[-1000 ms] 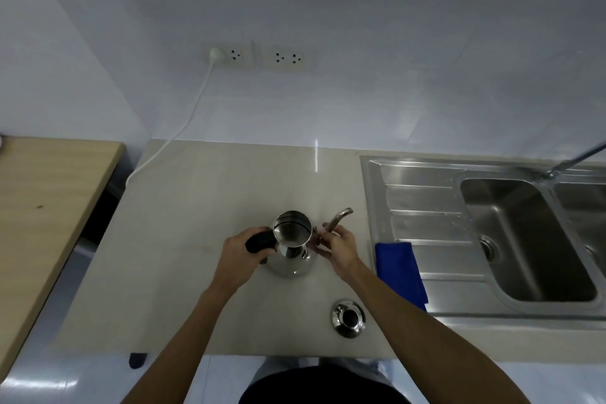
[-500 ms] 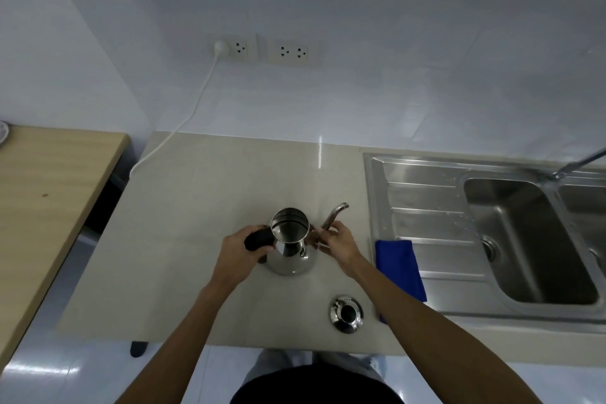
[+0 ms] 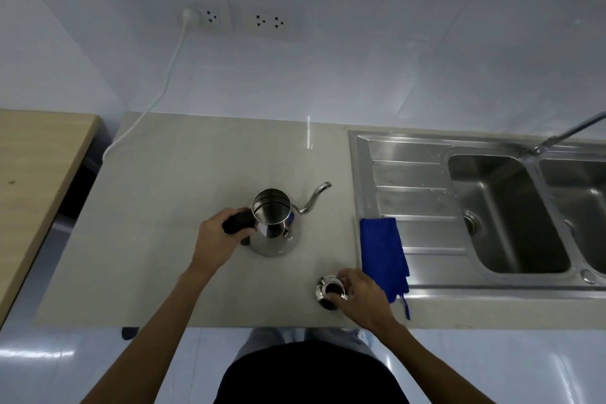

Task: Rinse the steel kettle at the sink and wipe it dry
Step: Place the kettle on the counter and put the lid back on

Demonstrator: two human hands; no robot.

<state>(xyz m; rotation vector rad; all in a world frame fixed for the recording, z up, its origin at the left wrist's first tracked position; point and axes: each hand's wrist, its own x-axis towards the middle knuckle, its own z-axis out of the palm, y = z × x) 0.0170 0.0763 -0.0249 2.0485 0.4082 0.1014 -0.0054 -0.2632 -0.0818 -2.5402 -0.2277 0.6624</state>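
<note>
The steel kettle (image 3: pixel 273 226) stands upright on the beige counter (image 3: pixel 157 207), lid off, its thin curved spout pointing right toward the sink. My left hand (image 3: pixel 218 239) grips its black handle. The kettle's steel lid (image 3: pixel 329 289) lies near the counter's front edge, and my right hand (image 3: pixel 360 295) has its fingers closed on the lid's dark knob. A blue cloth (image 3: pixel 383 252) lies folded over the sink's near left edge, just right of the lid.
A steel double sink (image 3: pixel 505 213) with a ribbed drainboard (image 3: pixel 406 180) fills the right; its faucet (image 3: pixel 570 133) reaches in from the right edge. A white cord (image 3: pixel 164 85) runs from a wall socket down behind the counter. A wooden table (image 3: pixel 36 167) stands left.
My right hand left the kettle's spout and dropped back to the lid near the front edge, closing on its knob. My left hand stayed on the handle; the kettle has not moved.
</note>
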